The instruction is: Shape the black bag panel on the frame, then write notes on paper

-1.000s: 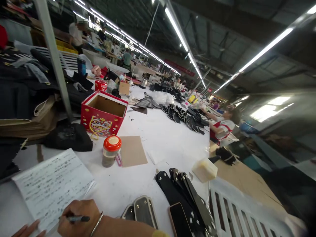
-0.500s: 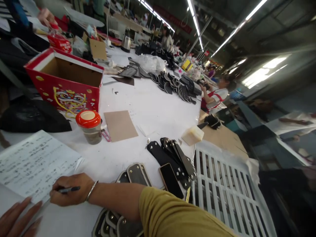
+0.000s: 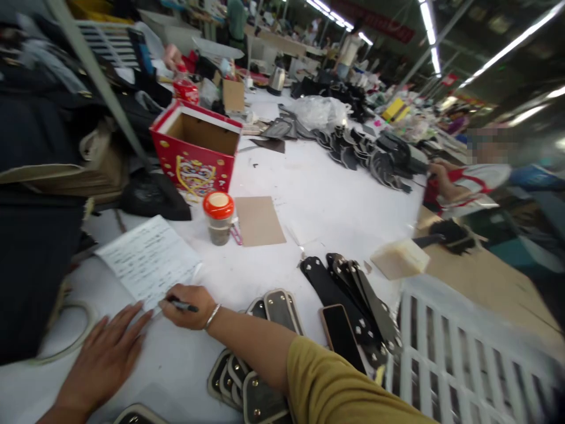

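Observation:
My right hand is closed round a dark pen, low at the near right corner of a handwritten sheet of paper. Rows of dark writing cover the sheet. My left hand lies flat with fingers stretched out, its fingertips at the paper's near edge. Dark oval pieces with pale edging and brass studs are stacked beneath and beside my right forearm. A smartphone with a black screen rests to their right, against long dark straps with metal studs.
Beyond the paper stand a jar with a red lid, a brown card and an open red box. A white slatted crate is at the right. Across the table, a person handles dark pieces. A tape roll lies left.
The view has swung left, so things on the table appear farther right. My left hand shows more fully now. My right hand still holds the pen at the paper.

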Available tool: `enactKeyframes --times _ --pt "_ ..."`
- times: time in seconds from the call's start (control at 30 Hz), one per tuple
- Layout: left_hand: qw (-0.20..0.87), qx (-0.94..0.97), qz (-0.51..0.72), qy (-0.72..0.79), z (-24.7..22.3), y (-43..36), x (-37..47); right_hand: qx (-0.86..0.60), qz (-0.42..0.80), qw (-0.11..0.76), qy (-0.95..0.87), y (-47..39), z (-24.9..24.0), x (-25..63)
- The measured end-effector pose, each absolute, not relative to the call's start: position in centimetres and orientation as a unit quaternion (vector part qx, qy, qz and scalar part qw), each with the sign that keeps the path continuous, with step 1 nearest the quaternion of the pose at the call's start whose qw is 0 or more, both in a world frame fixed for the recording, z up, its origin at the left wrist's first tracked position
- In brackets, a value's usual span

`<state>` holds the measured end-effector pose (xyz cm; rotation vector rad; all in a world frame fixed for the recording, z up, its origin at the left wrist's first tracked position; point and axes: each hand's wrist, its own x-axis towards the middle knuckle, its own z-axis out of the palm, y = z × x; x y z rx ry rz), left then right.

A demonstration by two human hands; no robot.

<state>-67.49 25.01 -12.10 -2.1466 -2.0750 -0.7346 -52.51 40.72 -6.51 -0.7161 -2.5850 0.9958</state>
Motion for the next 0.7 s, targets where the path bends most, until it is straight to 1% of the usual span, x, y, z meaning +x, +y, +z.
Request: enactKeyframes --times 0.1,0.23,0.43,0.7 --pt "0.067 -0.706 -0.165 -0.685 -11.1 24.7 -67.3 -0.242 0.356 0.178 -0.885 40.4 -6.6 -52.7" --pt "0.048 -0.688 -0.113 -0.715 -10.0 25.2 -67.7 -0.222 0.382 0.221 -0.869 41.1 -7.6 -53.5" --pt "-0.004 -0.668 -0.125 -0.733 -9.7 24.8 -67.6 -0.214 0.377 0.207 -0.877 40.9 -7.8 -53.6" --pt "-0.01 -0.66 -0.154 -0.735 -10.1 24.5 -67.8 -0.218 0.34 0.204 -0.892 40.6 -8.5 -53.9"
